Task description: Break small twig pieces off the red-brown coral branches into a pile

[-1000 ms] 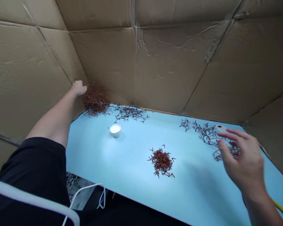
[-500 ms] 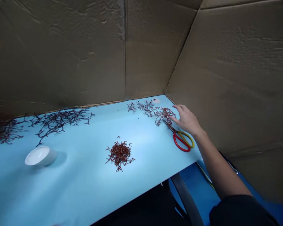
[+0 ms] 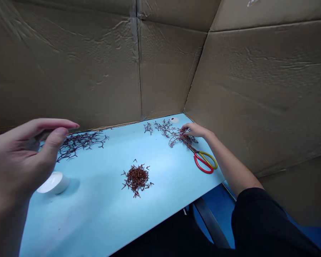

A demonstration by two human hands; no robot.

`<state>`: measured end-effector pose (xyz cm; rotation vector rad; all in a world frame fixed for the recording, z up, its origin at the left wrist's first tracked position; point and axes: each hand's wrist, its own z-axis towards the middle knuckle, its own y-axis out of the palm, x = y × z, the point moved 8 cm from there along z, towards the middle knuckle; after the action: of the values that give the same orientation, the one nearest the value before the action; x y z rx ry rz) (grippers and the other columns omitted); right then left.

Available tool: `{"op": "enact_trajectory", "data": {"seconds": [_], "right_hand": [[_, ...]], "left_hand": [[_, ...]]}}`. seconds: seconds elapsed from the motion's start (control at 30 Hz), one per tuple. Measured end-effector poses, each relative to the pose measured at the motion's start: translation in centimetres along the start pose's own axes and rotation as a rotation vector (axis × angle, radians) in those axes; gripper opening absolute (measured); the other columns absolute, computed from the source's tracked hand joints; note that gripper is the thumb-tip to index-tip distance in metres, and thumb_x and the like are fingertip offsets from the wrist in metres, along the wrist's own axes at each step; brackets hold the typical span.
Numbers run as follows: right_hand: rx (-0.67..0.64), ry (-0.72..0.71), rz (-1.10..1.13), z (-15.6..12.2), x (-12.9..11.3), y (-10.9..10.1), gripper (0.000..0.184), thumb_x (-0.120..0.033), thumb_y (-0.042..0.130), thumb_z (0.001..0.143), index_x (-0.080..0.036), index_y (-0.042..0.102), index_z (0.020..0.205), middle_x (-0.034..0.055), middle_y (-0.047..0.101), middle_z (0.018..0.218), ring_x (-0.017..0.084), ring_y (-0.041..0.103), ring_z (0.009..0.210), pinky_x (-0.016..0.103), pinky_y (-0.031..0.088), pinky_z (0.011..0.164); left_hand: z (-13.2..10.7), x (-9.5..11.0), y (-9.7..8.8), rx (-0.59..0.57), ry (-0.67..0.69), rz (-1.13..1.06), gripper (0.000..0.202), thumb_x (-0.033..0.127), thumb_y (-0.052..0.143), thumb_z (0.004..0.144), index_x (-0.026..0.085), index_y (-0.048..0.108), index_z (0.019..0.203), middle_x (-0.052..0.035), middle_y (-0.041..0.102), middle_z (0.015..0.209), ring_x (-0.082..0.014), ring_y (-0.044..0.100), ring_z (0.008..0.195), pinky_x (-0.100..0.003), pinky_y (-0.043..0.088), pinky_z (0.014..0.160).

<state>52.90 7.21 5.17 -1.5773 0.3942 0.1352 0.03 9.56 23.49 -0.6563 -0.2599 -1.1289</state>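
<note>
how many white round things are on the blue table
2. A small white cup sits just below the left hand, and a small white disc lies at the far edge, beyond the right hand. The left hand may hide another.

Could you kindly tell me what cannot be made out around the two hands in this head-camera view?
Right hand: it hides whether anything is pinched from the reddish-brown tangle.
Scissors: the tangle and hand hide the blade tips.
Left hand: the left edge of the head view cuts off its forearm, and it covers the left end of the white cup.
White disc: too small to identify.
</note>
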Motion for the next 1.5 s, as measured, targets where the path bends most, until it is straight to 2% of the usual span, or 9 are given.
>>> {"op": "enact_trajectory", "data": {"seconds": [0.3, 0.5, 0.63, 0.73, 0.87, 1.03, 1.2, 1.37, 1.5], "right_hand": [[0.315, 0.046, -0.037, -3.4, -1.1, -7.8, 0.029, -0.038, 0.058, 0.101, -0.023, 0.078, 0.115, 0.0104, 0.081, 0.116, 0.028, 0.073, 0.104, 0.039, 0.053, 0.089], [0.524, -0.252, 0.024, -6.9, -10.5, -11.2, 0.027, -0.038, 0.055, 0.101, -0.02, 0.076, 0.106, 0.0098, 0.081, 0.109, 0.026, 0.074, 0.098, 0.037, 0.051, 0.086], [0.549, -0.437, 0.018, -8.1, -17.6, -8.8, 0.023, -0.035, 0.054, 0.102, -0.022, 0.072, 0.103, 0.0072, 0.08, 0.097, 0.024, 0.073, 0.091, 0.04, 0.05, 0.091], [0.498, -0.433, -0.016, -7.8, -20.2, -6.1, 0.021, -0.033, 0.05, 0.103, -0.024, 0.069, 0.109, 0.0056, 0.079, 0.092, 0.022, 0.069, 0.081, 0.037, 0.047, 0.08], [0.379, -0.312, 0.054, -7.1, -19.0, -4.5, 0.019, -0.039, 0.056, 0.103, -0.024, 0.064, 0.112, -0.0014, 0.065, 0.068, 0.016, 0.051, 0.058, 0.033, 0.035, 0.063], [0.269, -0.206, 0.318, -7.3, -13.7, -4.5, 0.039, -0.058, 0.061, 0.1, -0.022, 0.065, 0.087, -0.0033, 0.051, 0.062, 0.014, 0.043, 0.058, 0.031, 0.031, 0.059], [0.321, -0.047, 0.678, -7.3, -9.2, -3.8, 0.057, -0.076, 0.064, 0.09, -0.02, 0.067, 0.087, -0.004, 0.046, 0.064, 0.012, 0.037, 0.056, 0.028, 0.027, 0.052], [0.449, -0.025, 0.788, -7.2, -9.2, -4.2, 0.062, -0.081, 0.068, 0.085, -0.019, 0.068, 0.09, -0.0045, 0.047, 0.062, 0.012, 0.039, 0.055, 0.026, 0.028, 0.049], [0.498, -0.025, 0.838, -7.2, -9.3, -5.5, 0.063, -0.083, 0.068, 0.084, -0.02, 0.066, 0.086, -0.0057, 0.043, 0.06, 0.011, 0.036, 0.051, 0.026, 0.026, 0.046]], "left_hand": [[-0.2, -0.6, 2.5, -0.233, 0.043, 0.05, 0.018, 0.041, 0.071, 0.094, 0.027, 0.083, 0.096, 0.0017, 0.08, 0.085, -0.0199, 0.074, 0.076, -0.032, 0.053, 0.069], [-0.7, 1.8, 13.6, -0.478, -0.105, -0.289, 0.026, 0.036, 0.071, 0.094, 0.018, 0.076, 0.111, -0.0086, 0.082, 0.108, -0.0209, 0.076, 0.093, -0.03, 0.058, 0.078], [-3.4, 1.9, 22.5, -0.657, -0.531, -0.672, 0.037, 0.049, 0.06, 0.103, 0.014, 0.075, 0.1, -0.0157, 0.08, 0.109, -0.0209, 0.077, 0.09, -0.028, 0.056, 0.069], [-4.8, 1.5, 25.6, -0.661, -0.732, -0.86, 0.025, 0.036, 0.064, 0.103, 0.014, 0.069, 0.091, -0.0123, 0.079, 0.096, -0.0151, 0.074, 0.073, -0.024, 0.052, 0.062], [-3.9, -0.6, 25.1, -0.478, -0.781, -0.859, 0.021, 0.017, 0.056, 0.104, 0.016, 0.059, 0.083, 0.0, 0.065, 0.066, -0.0074, 0.056, 0.048, -0.018, 0.035, 0.045], [-2.1, -4.9, 23.2, -0.343, -0.822, -0.781, 0.018, 0.018, 0.049, 0.104, 0.019, 0.053, 0.086, 0.0039, 0.058, 0.06, -0.007, 0.047, 0.044, -0.018, 0.027, 0.042], [-3.0, -6.0, 24.5, -0.597, -0.684, -0.48, 0.014, 0.023, 0.051, 0.102, 0.018, 0.058, 0.092, -0.0007, 0.065, 0.071, -0.0087, 0.05, 0.05, -0.02, 0.032, 0.047], [-8.0, -3.2, 29.0, -0.899, -0.569, -0.348, 0.025, 0.037, 0.07, 0.095, 0.016, 0.067, 0.081, -0.0066, 0.071, 0.069, -0.0179, 0.063, 0.059, -0.027, 0.045, 0.058], [-9.5, -1.1, 30.2, -0.905, -0.454, -0.181, 0.034, 0.041, 0.079, 0.088, 0.018, 0.062, 0.068, -0.0147, 0.074, 0.08, -0.0349, 0.072, 0.097, -0.039, 0.053, 0.084]]}}
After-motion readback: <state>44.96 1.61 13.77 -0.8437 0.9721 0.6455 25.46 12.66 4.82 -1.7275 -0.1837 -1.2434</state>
